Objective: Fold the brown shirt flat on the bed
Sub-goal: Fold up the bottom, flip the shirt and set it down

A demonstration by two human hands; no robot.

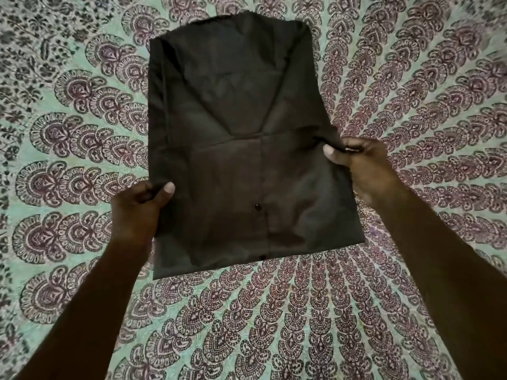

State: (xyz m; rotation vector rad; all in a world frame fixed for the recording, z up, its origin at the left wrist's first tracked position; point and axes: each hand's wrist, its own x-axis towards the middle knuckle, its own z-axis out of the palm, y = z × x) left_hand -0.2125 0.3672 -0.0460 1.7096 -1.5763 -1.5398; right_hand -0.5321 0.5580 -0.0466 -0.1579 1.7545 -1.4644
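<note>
brown shirt (241,138) long axis runs away | left hand (140,209), right hand (362,165) pinch side edges

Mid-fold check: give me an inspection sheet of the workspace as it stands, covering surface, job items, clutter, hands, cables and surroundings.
Surface: bed cover, green with a purple paisley print, fills the view.
Job's things: brown shirt lies on the cover, its sides folded in to a long rectangle; a button shows near its lower middle.
Clutter: nothing seen.
Hands: left hand pinches the shirt's left edge; right hand pinches its right edge, farther up.
Cables: nothing seen.
Surroundings: nothing seen beyond the bed cover.
</note>
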